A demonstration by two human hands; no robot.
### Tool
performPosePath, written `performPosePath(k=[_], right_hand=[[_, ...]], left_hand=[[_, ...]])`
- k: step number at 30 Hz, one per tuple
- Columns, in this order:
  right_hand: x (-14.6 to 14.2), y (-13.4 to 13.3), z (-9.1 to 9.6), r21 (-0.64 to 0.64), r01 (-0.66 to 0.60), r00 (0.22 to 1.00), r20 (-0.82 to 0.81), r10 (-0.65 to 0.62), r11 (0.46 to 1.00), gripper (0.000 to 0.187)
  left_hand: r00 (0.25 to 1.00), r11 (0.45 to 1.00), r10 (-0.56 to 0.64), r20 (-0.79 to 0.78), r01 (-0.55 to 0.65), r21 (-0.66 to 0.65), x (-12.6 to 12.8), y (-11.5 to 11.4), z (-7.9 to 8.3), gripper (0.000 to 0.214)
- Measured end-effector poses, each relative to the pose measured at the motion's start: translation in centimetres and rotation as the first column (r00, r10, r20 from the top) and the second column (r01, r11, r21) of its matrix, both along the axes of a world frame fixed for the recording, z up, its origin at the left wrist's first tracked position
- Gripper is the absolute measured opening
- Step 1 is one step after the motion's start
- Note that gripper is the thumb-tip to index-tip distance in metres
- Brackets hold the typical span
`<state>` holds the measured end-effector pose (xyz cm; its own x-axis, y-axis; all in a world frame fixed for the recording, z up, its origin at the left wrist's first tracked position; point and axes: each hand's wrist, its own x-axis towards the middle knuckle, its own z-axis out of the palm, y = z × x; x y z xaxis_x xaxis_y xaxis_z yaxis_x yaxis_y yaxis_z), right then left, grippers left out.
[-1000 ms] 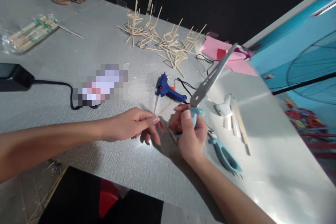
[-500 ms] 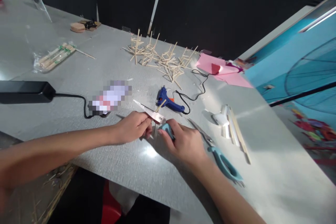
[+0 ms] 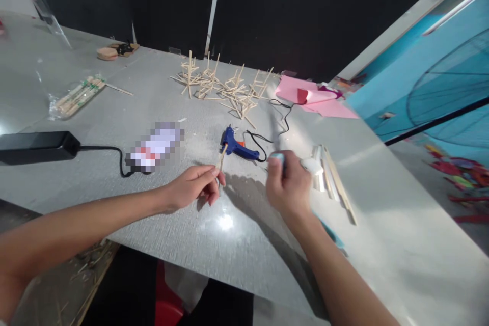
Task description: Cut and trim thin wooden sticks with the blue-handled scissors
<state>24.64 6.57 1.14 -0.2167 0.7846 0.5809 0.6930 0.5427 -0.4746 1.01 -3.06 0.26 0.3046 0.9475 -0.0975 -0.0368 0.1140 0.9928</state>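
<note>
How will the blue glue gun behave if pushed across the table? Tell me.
The blue glue gun is probably stiff, since its body looks like hard plastic. It seems unlikely to roll, as it lies low and has a bent shape. The black cord trailing from it may tug or drag along.

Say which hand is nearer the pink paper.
Right. The right hand is on the near side of the pink paper; the left hand is farther off, to its left.

Legible text: none. Plastic-wrapped stick bundle (image 3: 79,97), between nine and ten o'clock: green markings (image 3: 94,82) are too small to read. Phone screen (image 3: 157,146), nine o'clock: pixelated.
</note>
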Motion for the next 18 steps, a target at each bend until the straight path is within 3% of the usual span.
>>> performPosePath(k=[4, 7, 13, 18], right_hand=[[-1.3, -1.6, -1.1, -0.133, -0.27, 0.963, -0.017, 0.27, 0.954, 0.039], [-1.4, -1.9, -1.3, -0.114, -0.354, 0.935, -0.012, 0.355, 0.928, 0.037], [-1.4, -1.7, -1.1, -0.084, -0.508, 0.835, 0.197, 0.514, 0.857, 0.032], [-2.2, -2.5, -1.5, -0.127, -0.591, 0.769, 0.21, 0.604, 0.797, 0.032]], left_hand=[[0.995, 1.0, -0.006, 0.1, 0.007, -0.009, 0.0, 0.1, 0.3, 0.032], [0.993, 1.0, -0.013, 0.114, 0.015, -0.014, 0.0, 0.0, 0.5, 0.031], [0.991, 1.0, -0.017, 0.135, 0.016, 0.013, -0.2, -0.2, 0.4, 0.032], [0.997, 1.0, -0.022, 0.078, 0.021, 0.006, -0.6, -0.4, 0.7, 0.035]])
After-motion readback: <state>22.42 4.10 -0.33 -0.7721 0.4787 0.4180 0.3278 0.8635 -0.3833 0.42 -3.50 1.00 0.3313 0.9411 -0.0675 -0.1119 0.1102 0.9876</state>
